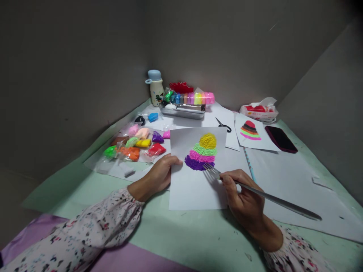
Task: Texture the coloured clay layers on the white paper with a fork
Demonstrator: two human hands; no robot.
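My left hand [159,172] grips the left edge of a white sheet of paper [193,192], thumb on the front and the other fingers behind it. On the sheet is a layered clay picture [202,153]: yellow on top, then green, pink and purple bands with a ridged texture. In my right hand [245,198] is a metal fork [272,197], its handle pointing right and toward me. The fork's tines are at the right part of the purple band; they seem to touch it.
Bagged clay [143,142] in several colours lies at left. Behind stand a bottle [155,88], a metal tray [183,112] and a clay pack [195,98]. Scissors [224,126], another clay picture [250,131], a phone [280,139] and a tissue pack [259,110] lie at right.
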